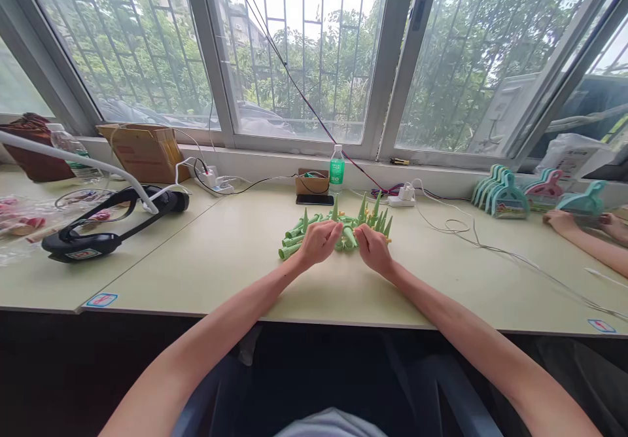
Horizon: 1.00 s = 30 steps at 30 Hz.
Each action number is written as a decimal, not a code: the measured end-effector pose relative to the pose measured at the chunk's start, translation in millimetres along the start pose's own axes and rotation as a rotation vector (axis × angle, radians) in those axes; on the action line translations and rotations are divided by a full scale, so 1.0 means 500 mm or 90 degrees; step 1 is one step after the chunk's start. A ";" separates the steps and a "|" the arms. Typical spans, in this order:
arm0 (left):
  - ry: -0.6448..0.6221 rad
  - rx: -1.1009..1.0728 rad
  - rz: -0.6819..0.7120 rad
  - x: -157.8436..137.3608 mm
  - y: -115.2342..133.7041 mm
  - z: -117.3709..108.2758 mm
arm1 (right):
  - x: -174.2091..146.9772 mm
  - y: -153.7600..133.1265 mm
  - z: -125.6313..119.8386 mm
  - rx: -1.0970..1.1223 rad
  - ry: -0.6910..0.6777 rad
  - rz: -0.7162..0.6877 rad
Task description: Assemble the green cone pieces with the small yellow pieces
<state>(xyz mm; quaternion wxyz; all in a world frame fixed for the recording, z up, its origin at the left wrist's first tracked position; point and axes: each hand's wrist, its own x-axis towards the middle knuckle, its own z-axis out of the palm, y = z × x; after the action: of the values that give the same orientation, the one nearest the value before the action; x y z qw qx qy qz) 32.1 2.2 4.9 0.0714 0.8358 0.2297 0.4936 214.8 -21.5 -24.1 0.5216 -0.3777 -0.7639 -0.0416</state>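
A cluster of pale green plastic tubes [291,241] and pointed cones [362,209] lies on the table in front of me, with small yellow bits among them. My left hand [321,241] is closed at the near side of the cluster, thumb side up. Opposite it, my right hand [373,247] is closed too, its knuckles a short gap from the left. Whatever the fingers pinch is too small or hidden to make out. Between and just behind the hands, a light green piece [348,237] shows among the others.
Behind the cluster are a black phone [314,199], a small cardboard box [313,180] and a bottle [336,167]. A black headset [93,241] lies left. White cables [485,247] cross the right side, where another person's hands [564,221] touch teal dustpan-like items [583,200].
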 end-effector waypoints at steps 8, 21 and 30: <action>-0.117 -0.012 -0.119 -0.003 0.000 0.003 | 0.000 -0.002 0.000 -0.005 0.013 -0.012; -0.127 -0.044 -0.123 0.004 0.009 -0.003 | -0.002 0.001 -0.005 -0.010 0.000 -0.017; -0.131 -0.074 -0.101 0.004 0.007 -0.003 | 0.001 0.002 -0.008 -0.010 0.001 -0.011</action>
<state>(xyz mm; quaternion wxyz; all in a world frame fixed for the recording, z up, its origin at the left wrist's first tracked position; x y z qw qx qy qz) 32.5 0.2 8.6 0.1817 0.8555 0.2576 0.4107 218.5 -22.5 -22.0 0.5190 -0.3756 -0.7660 -0.0525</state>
